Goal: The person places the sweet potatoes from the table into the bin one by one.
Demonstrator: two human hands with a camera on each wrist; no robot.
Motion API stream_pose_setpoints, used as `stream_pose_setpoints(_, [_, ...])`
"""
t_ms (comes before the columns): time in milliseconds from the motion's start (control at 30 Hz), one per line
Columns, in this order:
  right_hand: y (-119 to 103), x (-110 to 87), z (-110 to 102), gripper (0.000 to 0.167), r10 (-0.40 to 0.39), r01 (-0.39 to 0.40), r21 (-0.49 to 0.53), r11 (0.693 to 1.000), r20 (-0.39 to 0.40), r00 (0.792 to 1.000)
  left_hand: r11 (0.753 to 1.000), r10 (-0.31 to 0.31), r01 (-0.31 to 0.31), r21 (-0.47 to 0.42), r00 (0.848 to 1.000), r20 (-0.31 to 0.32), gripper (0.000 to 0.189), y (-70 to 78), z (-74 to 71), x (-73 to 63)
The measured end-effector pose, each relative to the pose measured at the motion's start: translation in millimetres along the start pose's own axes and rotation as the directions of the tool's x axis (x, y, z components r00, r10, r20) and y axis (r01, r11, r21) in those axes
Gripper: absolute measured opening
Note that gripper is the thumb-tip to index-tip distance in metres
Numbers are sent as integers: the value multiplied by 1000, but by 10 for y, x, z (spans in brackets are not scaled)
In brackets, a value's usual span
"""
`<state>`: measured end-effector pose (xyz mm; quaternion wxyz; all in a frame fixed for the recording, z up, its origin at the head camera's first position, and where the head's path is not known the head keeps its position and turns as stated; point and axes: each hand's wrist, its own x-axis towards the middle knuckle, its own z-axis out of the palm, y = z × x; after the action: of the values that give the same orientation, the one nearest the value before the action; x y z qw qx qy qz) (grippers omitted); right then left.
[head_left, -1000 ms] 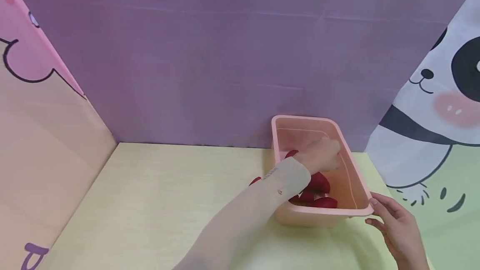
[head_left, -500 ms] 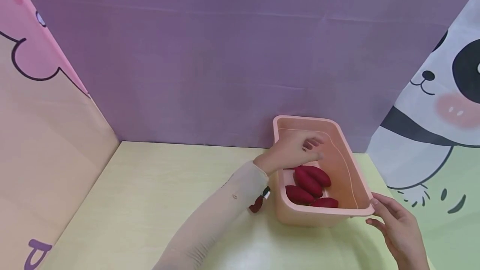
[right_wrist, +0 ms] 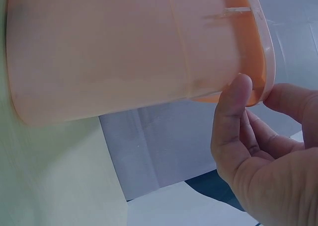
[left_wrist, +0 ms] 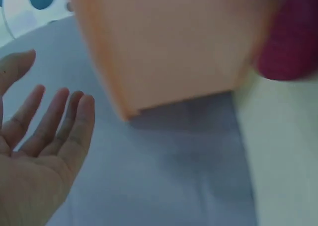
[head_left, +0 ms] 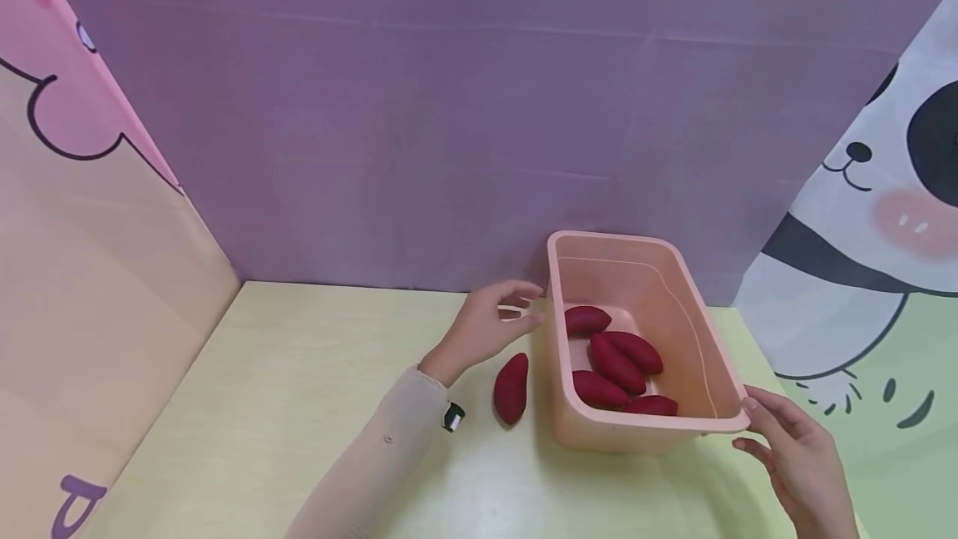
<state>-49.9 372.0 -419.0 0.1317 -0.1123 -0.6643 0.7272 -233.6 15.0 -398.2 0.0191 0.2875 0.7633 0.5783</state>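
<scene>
My left hand (head_left: 486,323) is just left of a pink plastic bin (head_left: 621,432), above the table, with fingers loosely bent and nothing in them. In the left wrist view those fingers (left_wrist: 74,131) are spread, apart from the blurred bin wall (left_wrist: 174,42). On the table below that hand lies a dark red sweet potato (head_left: 511,391). Inside the bin are several more sweet potatoes (head_left: 617,364). My right hand (head_left: 797,447) pinches the bin's near right corner; the right wrist view shows the thumb and a finger at the rim (right_wrist: 268,52).
The bin stands on a pale wooden table (head_left: 299,406), near its right back. A purple cloth wall (head_left: 374,148) rises behind. Printed panels flank both sides: a panda (head_left: 838,273) right, a pink figure (head_left: 82,131) left.
My left hand has come up out of the bin and moved left over its side wall. The table's sweet potato, earlier mostly behind the arm, is now uncovered. My right hand stays on the corner.
</scene>
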Motion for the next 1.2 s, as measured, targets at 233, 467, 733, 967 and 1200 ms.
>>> stream_pose_setpoints(233, [1, -10, -1, 19, 4, -4, 0, 1000, -1, 1000, 998, -68, 67, 13, 995, 67, 33, -448, -71, -201])
stream_pose_setpoints(467, [19, -25, 1, 20, 27, -27, 3, 1000, 12, 1000, 973, -226, 220, 65, 967, 120, 43, -733, -18, -413])
stream_pose_setpoints(733, [-12, -18, 6, 21, 7, -7, 8, 1000, 15, 1000, 941, -291, 277, 193, 956, 47, 57, -736, 222, -734])
stream_pose_setpoints(967, [-1, -19, -7, 21, -16, 16, 37, 999, 21, 1000, 915, -321, 331, 229, 944, -83, 68, -688, 442, -899])
stream_pose_setpoints(1200, [5, -14, -3, 21, -22, 22, 40, 999, 20, 1000, 889, -345, 376, 263, 925, -158, 80, -723, 638, -911])
